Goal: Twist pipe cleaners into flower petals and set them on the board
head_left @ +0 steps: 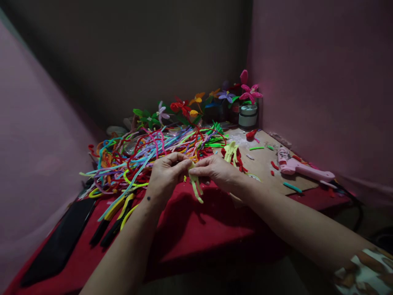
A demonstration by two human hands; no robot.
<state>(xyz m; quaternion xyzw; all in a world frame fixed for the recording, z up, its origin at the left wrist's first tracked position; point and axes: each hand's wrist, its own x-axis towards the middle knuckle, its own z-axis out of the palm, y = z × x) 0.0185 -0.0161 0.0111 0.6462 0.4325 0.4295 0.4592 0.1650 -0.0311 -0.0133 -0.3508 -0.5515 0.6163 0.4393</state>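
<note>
Over the red cloth, my left hand (167, 172) and my right hand (216, 170) meet, both closed in a pinch on one pale yellow pipe cleaner piece (195, 186). Its two ends hang down below my fingers; the top is partly covered by my fingertips. Just beyond my right hand lie more pale yellow pipe cleaner pieces (232, 151), with red ones (241, 164) beside them. A large tangle of multicoloured pipe cleaners (144, 151) spreads behind and left of my left hand.
Pliers with yellow and black handles (115, 215) and a flat black object (61, 241) lie at left. On the right, a pink glue gun (303, 169) rests on a brown board (260, 159) among short offcuts. Pipe cleaner flowers (251, 93) and a lidded jar (248, 116) stand at the back.
</note>
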